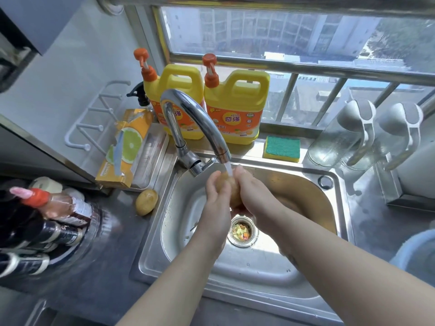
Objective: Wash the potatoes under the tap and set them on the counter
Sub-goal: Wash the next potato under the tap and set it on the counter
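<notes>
A head-worn camera looks down on a steel kitchen sink below a window. At the far left, a cluster of dark sauce bottles [47,222] lies blurred at the edge of the view. Next to them, on the grey tabletop [106,255], one potato [146,202] rests just beside the left rim of the sink [341,208]. Behind it, an orange box printed with a lime slice [124,149] leans in a metal tray. Two yellow dish-soap jugs with orange pumps [235,107] stand on the window ledge behind a curved chrome tap [195,123].

Water runs from the tap spout onto a second potato [233,191], held over the middle of the basin. The left hand [217,198] is cupped around the potato's left side, and the right hand [255,194] is wrapped around its right side, so both hands grip it together under the stream. Directly below them, the sink drain [242,231] holds small food scraps.

To the right, a green and yellow sponge [282,148] sits on the ledge behind the sink, and further right two clear glass bottles [348,137] stand upside down in white holders. A blue basin [416,252] shows at the right edge.
</notes>
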A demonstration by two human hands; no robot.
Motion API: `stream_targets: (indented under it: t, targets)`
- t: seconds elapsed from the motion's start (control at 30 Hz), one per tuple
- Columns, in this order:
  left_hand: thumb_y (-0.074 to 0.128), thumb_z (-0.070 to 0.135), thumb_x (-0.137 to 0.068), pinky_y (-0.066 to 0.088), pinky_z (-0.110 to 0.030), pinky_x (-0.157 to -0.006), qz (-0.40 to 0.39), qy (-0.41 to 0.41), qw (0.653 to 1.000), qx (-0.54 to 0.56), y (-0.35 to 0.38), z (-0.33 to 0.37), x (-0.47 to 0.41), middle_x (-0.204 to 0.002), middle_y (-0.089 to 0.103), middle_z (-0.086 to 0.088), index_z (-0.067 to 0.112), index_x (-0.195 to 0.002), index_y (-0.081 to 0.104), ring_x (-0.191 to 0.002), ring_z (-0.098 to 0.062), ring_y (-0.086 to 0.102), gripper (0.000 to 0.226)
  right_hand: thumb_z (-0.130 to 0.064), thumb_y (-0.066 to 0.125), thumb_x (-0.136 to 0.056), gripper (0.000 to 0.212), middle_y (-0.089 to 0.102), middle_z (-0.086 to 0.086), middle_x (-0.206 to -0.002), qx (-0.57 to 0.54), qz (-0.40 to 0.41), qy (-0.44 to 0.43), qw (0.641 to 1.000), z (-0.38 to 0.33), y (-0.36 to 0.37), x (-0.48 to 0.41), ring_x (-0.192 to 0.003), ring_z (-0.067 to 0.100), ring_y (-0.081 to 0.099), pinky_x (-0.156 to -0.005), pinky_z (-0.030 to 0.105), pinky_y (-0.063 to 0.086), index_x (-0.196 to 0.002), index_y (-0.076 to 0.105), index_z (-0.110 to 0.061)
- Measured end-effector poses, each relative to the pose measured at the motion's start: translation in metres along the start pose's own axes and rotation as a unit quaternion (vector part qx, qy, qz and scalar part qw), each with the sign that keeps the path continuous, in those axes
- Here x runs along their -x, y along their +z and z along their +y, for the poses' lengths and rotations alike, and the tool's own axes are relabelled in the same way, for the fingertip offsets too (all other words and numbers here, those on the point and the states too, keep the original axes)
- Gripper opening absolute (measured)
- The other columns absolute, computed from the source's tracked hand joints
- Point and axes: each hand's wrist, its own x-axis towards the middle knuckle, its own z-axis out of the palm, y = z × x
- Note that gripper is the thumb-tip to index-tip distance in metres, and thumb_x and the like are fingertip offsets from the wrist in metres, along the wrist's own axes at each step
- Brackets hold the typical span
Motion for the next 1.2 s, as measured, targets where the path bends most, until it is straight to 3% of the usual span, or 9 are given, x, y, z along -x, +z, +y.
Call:
stream_targets:
  t: [0.13, 0.3, 0.53, 0.73, 0.8, 0.87, 1.0, 1.1, 1.2]
  targets:
    - [0.057, 0.065, -0.079, 0.051, -0.042, -0.102, -0.008, 0.053, 0.996, -0.074, -0.002, -0.012, 0.003, -0.136, 0.058, -0.002, 0.051, -0.136, 0.030, -0.115, -0.018, 0.064, 0.065, -0.040, 0.027, -0.110, 0.048, 0.069, 0.026, -0.105, -0.009, 0.022, 0.007, 1.000, 0.002, 0.002, 0.004, -0.076, 0.021, 0.063, -0.061, 0.026, 0.048, -0.113, 0.063, -0.009]
    - [0.073, 0.051, -0.066, 0.052, -0.038, -0.064, 0.085, 0.047, 0.989, 0.113, 0.005, -0.001, -0.009, -0.113, 0.070, -0.012, 0.033, -0.111, 0.063, -0.093, -0.028, 0.068, 0.049, -0.031, 0.032, -0.109, 0.036, 0.068, 0.015, -0.099, -0.008, -0.011, -0.049, 0.999, 0.006, 0.000, 0.010, -0.078, 0.021, 0.061, -0.065, 0.033, 0.049, -0.114, 0.066, -0.020]
    - [0.058, 0.043, -0.092, 0.054, -0.032, -0.056, 0.058, -0.143, 0.968, 0.199, -0.002, 0.014, -0.029, -0.094, 0.072, -0.017, 0.007, -0.116, 0.069, -0.075, -0.028, 0.070, 0.045, -0.018, 0.058, -0.101, 0.044, 0.060, 0.017, -0.116, -0.018, -0.101, -0.059, 0.993, 0.006, -0.012, 0.010, -0.079, 0.020, 0.065, -0.069, 0.030, 0.056, -0.143, 0.046, -0.025]
    - [0.040, 0.037, -0.105, 0.048, -0.038, -0.064, 0.061, -0.057, 0.993, 0.083, 0.006, 0.011, -0.023, -0.103, 0.069, -0.022, 0.008, -0.119, 0.065, -0.085, -0.034, 0.062, 0.041, -0.042, 0.057, -0.096, 0.024, 0.057, 0.004, -0.090, -0.008, -0.038, -0.016, 0.999, 0.003, -0.005, -0.002, -0.069, 0.015, 0.048, -0.059, 0.030, 0.039, -0.117, 0.059, -0.029]
    - [0.041, 0.049, -0.101, 0.054, -0.044, -0.084, 0.025, 0.009, 1.000, 0.001, 0.004, 0.005, -0.016, -0.125, 0.065, -0.014, 0.023, -0.132, 0.056, -0.108, -0.034, 0.064, 0.043, -0.049, 0.044, -0.101, 0.033, 0.055, 0.005, -0.080, -0.022, -0.015, 0.006, 1.000, 0.000, -0.004, -0.005, -0.057, 0.013, 0.043, -0.051, 0.027, 0.034, -0.112, 0.060, -0.022]
    - [0.043, 0.051, -0.102, 0.047, -0.025, -0.096, -0.011, 0.062, 0.993, -0.096, 0.000, 0.000, -0.005, -0.141, 0.052, 0.004, 0.047, -0.137, 0.037, -0.125, -0.017, 0.055, 0.036, -0.049, 0.032, -0.106, 0.048, 0.062, 0.009, -0.079, -0.050, 0.004, 0.036, 0.998, -0.004, -0.004, -0.005, -0.056, 0.016, 0.053, -0.054, 0.027, 0.038, -0.116, 0.063, -0.014]
    - [0.056, 0.046, -0.096, 0.048, -0.020, -0.093, -0.023, 0.134, 0.979, -0.149, -0.006, -0.009, 0.002, -0.136, 0.052, 0.008, 0.071, -0.118, 0.029, -0.119, -0.002, 0.057, 0.043, -0.048, 0.029, -0.107, 0.050, 0.073, 0.018, -0.109, -0.105, 0.018, 0.087, 0.991, -0.002, -0.003, -0.002, -0.101, 0.036, 0.070, -0.077, 0.036, 0.051, -0.109, 0.070, -0.017]
    - [0.062, 0.041, -0.094, 0.055, -0.022, -0.080, 0.034, 0.130, 0.989, -0.061, 0.000, -0.001, -0.003, -0.114, 0.064, 0.007, 0.043, -0.117, 0.051, -0.098, 0.001, 0.066, 0.027, -0.042, 0.030, -0.109, 0.046, 0.067, 0.018, -0.098, -0.168, -0.014, 0.076, 0.983, 0.000, 0.000, 0.005, -0.073, 0.025, 0.055, -0.063, 0.031, 0.045, -0.119, 0.065, -0.015]
    - [0.068, 0.047, -0.077, 0.058, -0.037, -0.080, 0.074, 0.061, 0.993, 0.072, 0.005, 0.006, -0.012, -0.106, 0.070, -0.002, 0.029, -0.106, 0.065, -0.097, -0.020, 0.069, 0.034, -0.034, 0.032, -0.110, 0.039, 0.067, 0.015, -0.101, -0.187, -0.064, 0.035, 0.980, 0.005, -0.003, 0.009, -0.066, 0.022, 0.057, -0.067, 0.031, 0.049, -0.130, 0.059, -0.015]
